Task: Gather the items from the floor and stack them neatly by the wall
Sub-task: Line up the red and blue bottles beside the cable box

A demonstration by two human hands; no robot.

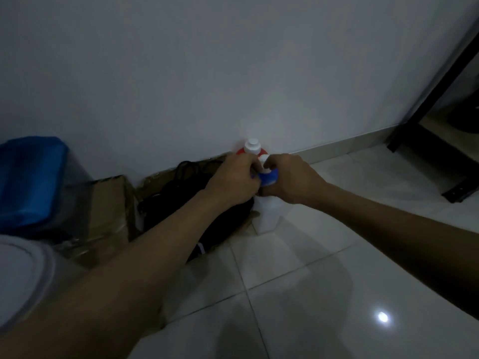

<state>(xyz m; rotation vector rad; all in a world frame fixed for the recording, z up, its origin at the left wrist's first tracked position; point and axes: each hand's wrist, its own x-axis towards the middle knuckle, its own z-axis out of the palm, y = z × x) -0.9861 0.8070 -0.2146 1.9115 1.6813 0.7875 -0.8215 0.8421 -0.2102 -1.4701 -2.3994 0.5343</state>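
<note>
A white bottle with a blue shoulder (268,216) stands on the floor tiles close to the wall. Both hands meet at its top. My left hand (233,178) curls round the blue shoulder from the left, and my right hand (287,178) grips the neck, fingers curled by its white cap (263,159). Just behind, against the wall, stands a second bottle with a red shoulder and a white cap (252,146), mostly hidden by my hands.
Flattened cardboard (108,203) lies along the wall to the left with a black bag (181,193) on it. A blue bin (31,182) stands far left. A black metal frame leg (425,117) rises at the right. Glossy white tiles (337,281) cover the floor.
</note>
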